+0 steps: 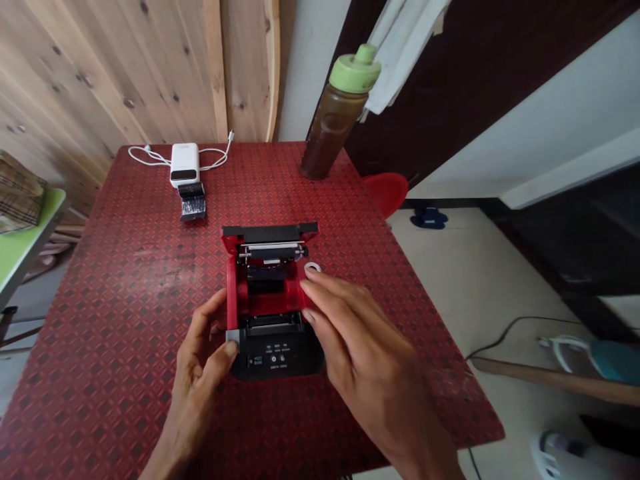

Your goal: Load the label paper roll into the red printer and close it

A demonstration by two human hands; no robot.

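Observation:
A small red-and-black thermal printer (265,300) lies on the table with its lid (270,235) raised at the far side, showing the roll bay inside. My left hand (200,367) grips the printer's left side, thumb on the near left corner of the black button panel (277,357) and fingers against the side wall. Over the right side is my right hand (360,340), its fingers close together on the right wall of the bay. A white ring (313,267) shows just beyond its fingertips; what it belongs to is unclear. The right hand covers much of the printer's right side.
Toward the back of the red patterned table (135,300) lie a white power bank (185,162) with a white cable and a crumpled black-and-silver wrapper (193,202). A green-capped bottle (335,120) stands at the back right. A red stool (387,192) is beyond the right edge.

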